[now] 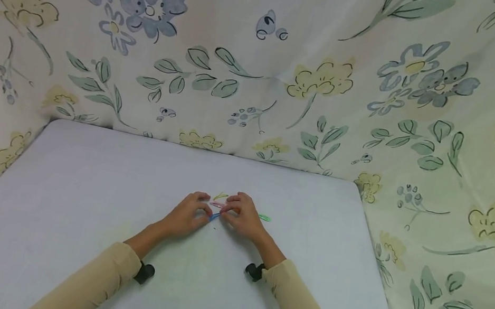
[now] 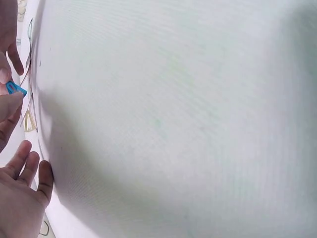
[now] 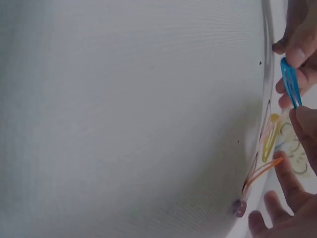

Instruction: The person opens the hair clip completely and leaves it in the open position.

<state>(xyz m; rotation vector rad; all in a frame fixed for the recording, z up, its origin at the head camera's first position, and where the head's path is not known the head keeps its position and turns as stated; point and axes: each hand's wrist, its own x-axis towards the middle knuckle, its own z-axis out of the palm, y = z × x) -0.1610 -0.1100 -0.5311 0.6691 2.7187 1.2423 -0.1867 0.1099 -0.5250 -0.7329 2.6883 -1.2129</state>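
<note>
A blue snap hair clip [image 1: 214, 217] is held between my two hands, off the table in both wrist views. My left hand [image 1: 186, 216] pinches one end with thumb and fingertips. At the other end, my right hand [image 1: 244, 219] grips the clip [image 3: 291, 83] between thumb and finger, its other fingers spread. Just beyond the hands lie a yellow hair clip [image 1: 221, 196] and a pink hair clip [image 1: 217, 204], partly covered by the right fingers. A green hair clip [image 1: 264, 218] lies to the right of the right hand. The right wrist view also shows an orange clip [image 3: 262, 171] near the fingers.
A white-covered table [image 1: 78, 193] spreads out around the hands. Behind it and along its sides hangs a floral cloth [image 1: 228, 29]. Each wrist wears a small black camera, one at the left cuff [image 1: 144, 273] and one at the right [image 1: 254, 272].
</note>
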